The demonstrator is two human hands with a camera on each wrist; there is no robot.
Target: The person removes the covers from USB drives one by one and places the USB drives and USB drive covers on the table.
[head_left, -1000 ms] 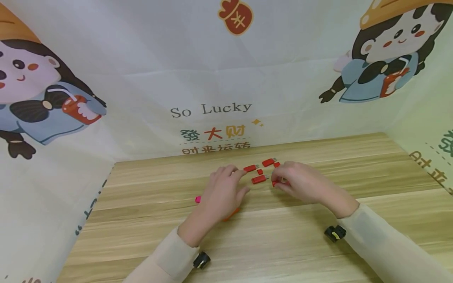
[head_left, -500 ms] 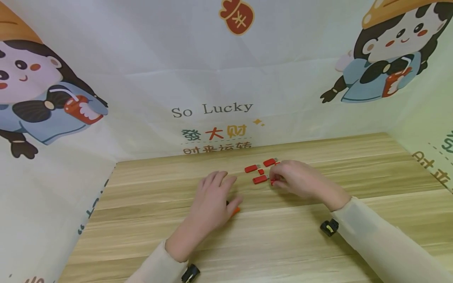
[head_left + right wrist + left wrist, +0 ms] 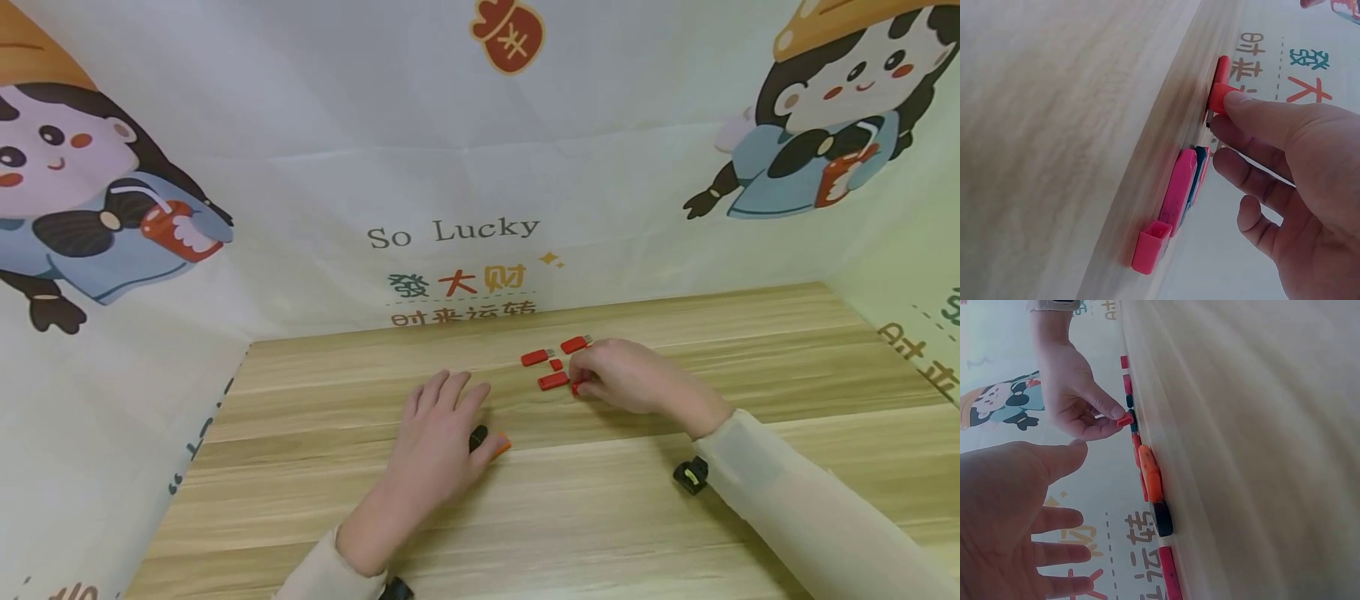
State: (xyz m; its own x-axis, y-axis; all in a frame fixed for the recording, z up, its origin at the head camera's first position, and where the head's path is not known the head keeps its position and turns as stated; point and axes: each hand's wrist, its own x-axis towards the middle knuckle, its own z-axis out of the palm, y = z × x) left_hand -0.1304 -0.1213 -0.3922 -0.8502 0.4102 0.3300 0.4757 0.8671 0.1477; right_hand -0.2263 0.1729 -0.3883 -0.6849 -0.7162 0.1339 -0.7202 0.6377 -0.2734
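1. I see a pale wood-grain table (image 3: 675,517) walled by glossy cartoon-print cloth (image 3: 450,150).
2. My right hand (image 3: 626,377) pinches a small red cap (image 3: 576,387) at the 3 o'clock edge of smooth red USB sticks (image 3: 553,381).
3. My left hand (image 3: 438,437), fingers straight, rests over an orange-and-black stick (image 3: 487,439).

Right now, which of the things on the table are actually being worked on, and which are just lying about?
In hand:
- small red cap, pinched by the right hand
- red USB stick right beside those fingers
- orange stick, under the flat left hand

Lying about:
- two other red sticks
- loose red cap
- printed backdrop
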